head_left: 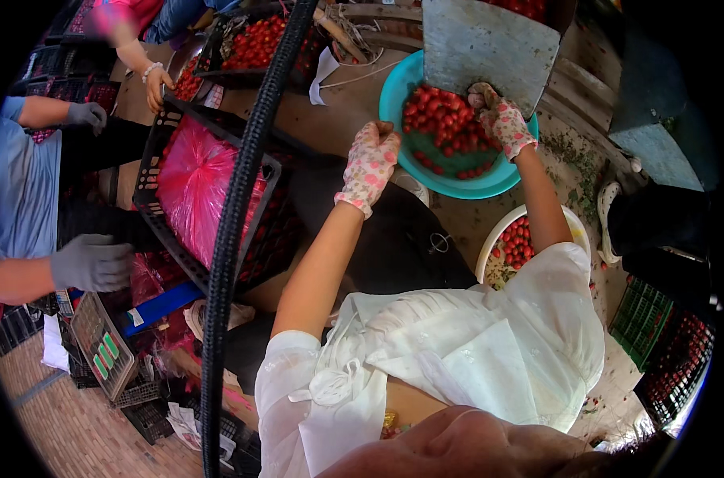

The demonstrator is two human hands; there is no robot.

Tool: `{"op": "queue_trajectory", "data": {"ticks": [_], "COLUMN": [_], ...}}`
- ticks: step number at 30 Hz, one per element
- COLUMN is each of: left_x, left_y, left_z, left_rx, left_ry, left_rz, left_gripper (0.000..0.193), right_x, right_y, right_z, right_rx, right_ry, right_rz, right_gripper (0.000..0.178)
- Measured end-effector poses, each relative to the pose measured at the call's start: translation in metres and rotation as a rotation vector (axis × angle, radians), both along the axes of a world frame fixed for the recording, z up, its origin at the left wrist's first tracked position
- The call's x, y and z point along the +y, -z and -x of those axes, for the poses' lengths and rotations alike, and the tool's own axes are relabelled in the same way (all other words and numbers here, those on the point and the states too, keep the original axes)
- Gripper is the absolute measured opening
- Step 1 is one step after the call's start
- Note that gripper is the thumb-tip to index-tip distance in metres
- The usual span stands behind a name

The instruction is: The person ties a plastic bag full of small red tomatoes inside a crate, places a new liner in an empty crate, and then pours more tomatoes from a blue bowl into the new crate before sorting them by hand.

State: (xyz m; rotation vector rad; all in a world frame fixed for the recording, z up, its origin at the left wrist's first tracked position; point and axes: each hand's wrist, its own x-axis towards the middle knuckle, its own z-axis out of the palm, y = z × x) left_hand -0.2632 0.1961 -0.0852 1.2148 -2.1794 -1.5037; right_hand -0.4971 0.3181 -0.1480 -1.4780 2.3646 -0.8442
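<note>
A turquoise basin [468,190] holds many small red fruits [441,115] that look like cherry tomatoes. My left hand [371,159], in a white glove with a pink flower print, is closed at the basin's left rim. In a matching glove, its fingertips soiled, my right hand [501,123] reaches inside the basin's right side. Its fingers are curled by the lower edge of a grey metal sheet [489,48], beside the fruits; what they hold, if anything, is hidden. The sheet slopes down over the basin's far side.
A white bucket [484,259] with more fruits stands near my right arm. To the left, a black crate [151,179] carries a pink plastic bag [198,179]. A co-worker's grey-gloved hand [95,263] is above a scale [103,350]. A black braided cable [250,159] crosses the view.
</note>
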Motion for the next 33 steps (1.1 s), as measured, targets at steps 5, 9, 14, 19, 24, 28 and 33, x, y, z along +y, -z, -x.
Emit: {"op": "queue_trajectory", "data": {"ticks": [5, 9, 14, 19, 24, 28, 33], "left_x": [-0.001, -0.003, -0.003, -0.005, -0.004, -0.004, -0.004], "left_y": [0.004, 0.005, 0.007, 0.008, -0.002, -0.004, -0.001], "left_z": [0.002, 0.0, 0.006, 0.009, 0.014, 0.017, 0.022], "left_rx": [0.083, 0.077, 0.055, 0.149, 0.117, 0.102, 0.101], "left_ry": [-0.017, -0.028, -0.051, -0.077, -0.094, -0.128, -0.142], "left_rz": [-0.093, -0.12, -0.156, -0.243, -0.343, -0.37, -0.364], "left_gripper": [0.029, 0.028, 0.029, 0.034, 0.037, 0.037, 0.036], "right_x": [0.004, -0.013, -0.016, -0.018, -0.017, -0.005, -0.007], "right_y": [0.034, 0.021, 0.042, 0.043, 0.018, 0.054, 0.029], "right_z": [0.026, 0.034, 0.062, 0.063, 0.052, 0.064, 0.046], "right_rx": [0.247, 0.244, 0.332, 0.113, -0.133, 0.913, 0.052], "right_ry": [-0.001, -0.041, -0.02, -0.01, 0.033, -0.258, -0.152], "right_rz": [-0.111, -0.333, -0.381, -0.201, -0.305, -0.229, -0.298], "right_gripper": [0.034, 0.04, 0.037, 0.037, 0.049, 0.029, 0.054]}}
